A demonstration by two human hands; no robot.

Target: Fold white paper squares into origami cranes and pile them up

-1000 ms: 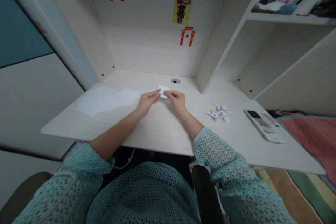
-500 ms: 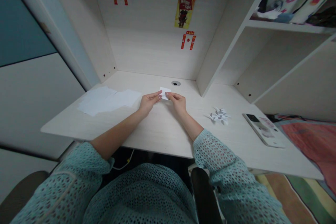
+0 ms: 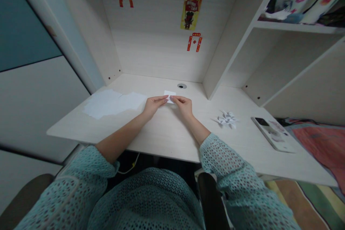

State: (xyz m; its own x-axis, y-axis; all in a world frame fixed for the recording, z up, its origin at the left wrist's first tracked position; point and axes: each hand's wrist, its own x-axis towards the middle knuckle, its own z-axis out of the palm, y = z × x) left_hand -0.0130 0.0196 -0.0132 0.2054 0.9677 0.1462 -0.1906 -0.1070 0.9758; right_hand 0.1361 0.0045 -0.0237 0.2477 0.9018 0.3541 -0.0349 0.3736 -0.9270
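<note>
Between my two hands is a small white piece of paper (image 3: 169,93), held just above the desk (image 3: 161,133) near its middle. My left hand (image 3: 154,106) pinches its left side between thumb and fingers. On the right side, my right hand (image 3: 183,105) pinches it the same way, the two sets of fingertips close together. Fingers cover part of the paper, so its folds are hard to make out. To the right lies a cluster of folded white paper pieces (image 3: 226,119). Loose white paper sheets (image 3: 107,104) lie flat at the left.
A phone (image 3: 272,134) lies at the desk's right side. Behind the hands is a round cable hole (image 3: 182,86). An upright panel (image 3: 226,43) rises at the back right, beside a shelf (image 3: 296,27) holding bags. A chair armrest (image 3: 211,201) sits below the front edge.
Both hands keep hold of the paper, and the fingertips have shifted slightly on it. The whole view has moved a little, with things appearing slightly farther right.
</note>
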